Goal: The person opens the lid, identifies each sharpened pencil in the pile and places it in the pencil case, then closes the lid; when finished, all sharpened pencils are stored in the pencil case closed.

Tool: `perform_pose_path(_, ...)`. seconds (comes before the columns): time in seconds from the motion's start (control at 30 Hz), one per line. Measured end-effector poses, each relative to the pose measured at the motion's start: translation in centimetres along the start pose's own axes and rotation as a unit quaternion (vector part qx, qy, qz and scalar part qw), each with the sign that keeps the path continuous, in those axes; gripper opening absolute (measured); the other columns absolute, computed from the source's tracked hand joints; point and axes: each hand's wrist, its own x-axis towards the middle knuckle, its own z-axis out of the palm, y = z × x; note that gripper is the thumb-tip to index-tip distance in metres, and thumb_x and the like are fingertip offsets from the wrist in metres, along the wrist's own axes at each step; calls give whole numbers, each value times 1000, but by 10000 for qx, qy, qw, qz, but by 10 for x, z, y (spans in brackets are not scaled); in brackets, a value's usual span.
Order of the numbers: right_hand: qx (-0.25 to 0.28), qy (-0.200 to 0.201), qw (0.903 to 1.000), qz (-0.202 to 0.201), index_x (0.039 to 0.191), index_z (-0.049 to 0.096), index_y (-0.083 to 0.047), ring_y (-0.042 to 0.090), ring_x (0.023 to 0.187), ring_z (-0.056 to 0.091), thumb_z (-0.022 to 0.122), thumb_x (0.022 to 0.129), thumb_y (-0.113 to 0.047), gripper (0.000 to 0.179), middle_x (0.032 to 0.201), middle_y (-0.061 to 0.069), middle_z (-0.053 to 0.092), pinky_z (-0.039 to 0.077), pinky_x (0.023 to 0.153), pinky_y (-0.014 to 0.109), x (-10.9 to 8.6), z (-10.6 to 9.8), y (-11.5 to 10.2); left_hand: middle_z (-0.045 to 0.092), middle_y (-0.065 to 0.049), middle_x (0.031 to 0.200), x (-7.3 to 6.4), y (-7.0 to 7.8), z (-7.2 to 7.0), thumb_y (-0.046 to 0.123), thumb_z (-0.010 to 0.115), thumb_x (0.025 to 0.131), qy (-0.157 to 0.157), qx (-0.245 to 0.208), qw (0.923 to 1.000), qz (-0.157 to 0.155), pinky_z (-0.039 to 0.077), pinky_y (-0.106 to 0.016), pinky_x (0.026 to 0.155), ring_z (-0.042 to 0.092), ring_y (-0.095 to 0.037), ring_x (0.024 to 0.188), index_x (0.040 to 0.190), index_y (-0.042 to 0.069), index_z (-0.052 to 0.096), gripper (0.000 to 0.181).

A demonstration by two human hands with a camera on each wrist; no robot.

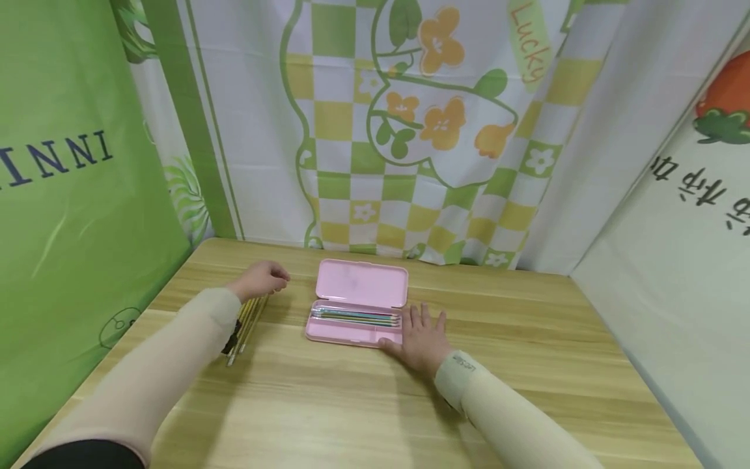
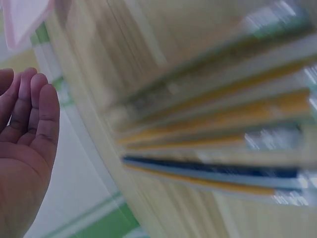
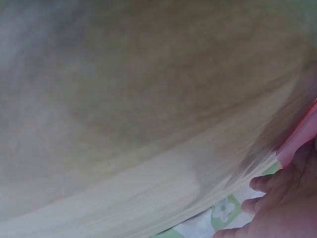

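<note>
A pink pencil case [image 1: 362, 283] lies with its lid folded back on the wooden table, several pencils [image 1: 354, 318] in its rear compartment. My right hand [image 1: 423, 342] rests at the case's right end, fingers spread and thumb over the front corner. To the left, my left hand [image 1: 260, 279] is above the far ends of several loose yellow pencils [image 1: 252, 318]. Its fingers bend loosely, and the left wrist view shows nothing in the palm. Blurred pencils [image 2: 223, 111] fan out beside that hand there, one of them dark blue.
A small black object [image 1: 232, 342] lies by the loose pencils, partly covered by the left sleeve. A patterned curtain [image 1: 410, 195] hangs along the table's back edge. Green cloth [image 1: 76, 215] borders the left side, a white printed sheet [image 1: 674, 260] the right.
</note>
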Motion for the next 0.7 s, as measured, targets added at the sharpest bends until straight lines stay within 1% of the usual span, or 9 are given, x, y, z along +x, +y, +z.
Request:
perform_pose_path(0.13,-1,-94,10000,21,160,19,7,48,153,10,35,99,-74,103,165,27,21,-1,115,74,0,-1,-1,68,-26,101,-15,-16,-12,5,58,94,100,0,9998,-150,57,-45,80,65,-35,91,115,-20,62,34)
perform_pose_path(0.17,4,-121,9999,21,161,19,7,48,153,9,34,99,-75,103,165,27,21,-1,115,74,1,0,-1,69,-23,97,-18,-25,-15,8,60,94,156,-38,9999,3,57,-41,77,65,-31,88,112,-18,64,32)
perform_pose_path(0.2,17,-110,9999,12,160,19,7,48,153,10,35,99,-75,104,165,27,21,-1,115,74,1,0,-1,69,-23,98,-21,-31,-17,10,60,94,168,-12,9999,-7,56,-42,78,65,-31,89,111,-18,65,33)
perform_pose_path(0.33,-49,-118,9999,13,161,17,6,47,153,9,33,98,-77,106,166,27,20,0,116,74,4,2,1,68,-24,99,-32,-47,-22,9,59,94,302,133,9992,-233,56,-41,77,64,-31,89,110,-19,64,33)
perform_pose_path(0.37,-37,-74,10000,0,161,18,6,48,153,10,34,98,-77,106,165,27,20,0,116,74,4,2,1,68,-24,99,-34,-49,-23,8,59,95,325,165,9988,-318,56,-41,77,64,-31,89,111,-20,63,32)
perform_pose_path(0.4,-18,-34,10000,-7,161,19,6,48,153,10,35,98,-77,105,165,28,21,1,116,74,3,2,1,67,-28,104,-37,-46,-24,6,57,95,303,265,9975,-578,56,-46,81,64,-36,93,115,-21,62,33)
perform_pose_path(0.43,-27,-36,10000,-4,161,19,6,48,153,10,34,98,-77,105,165,27,20,1,116,74,3,1,1,67,-29,104,-39,-47,-24,5,57,96,318,316,9966,-685,56,-46,82,64,-36,94,116,-21,61,33)
perform_pose_path(0.6,72,20,10000,-8,160,20,7,48,153,11,37,99,-75,103,165,28,22,0,115,74,2,1,1,65,-32,110,-48,-49,-25,8,57,97,336,511,9940,-910,56,-52,86,63,-43,101,116,-21,61,34)
perform_pose_path(0.7,58,1,10000,0,160,21,7,48,153,11,36,99,-75,103,165,28,22,0,115,74,1,2,1,65,-31,105,-50,-50,-23,7,60,95,443,636,9922,-975,56,-51,82,64,-42,96,110,-19,62,31)
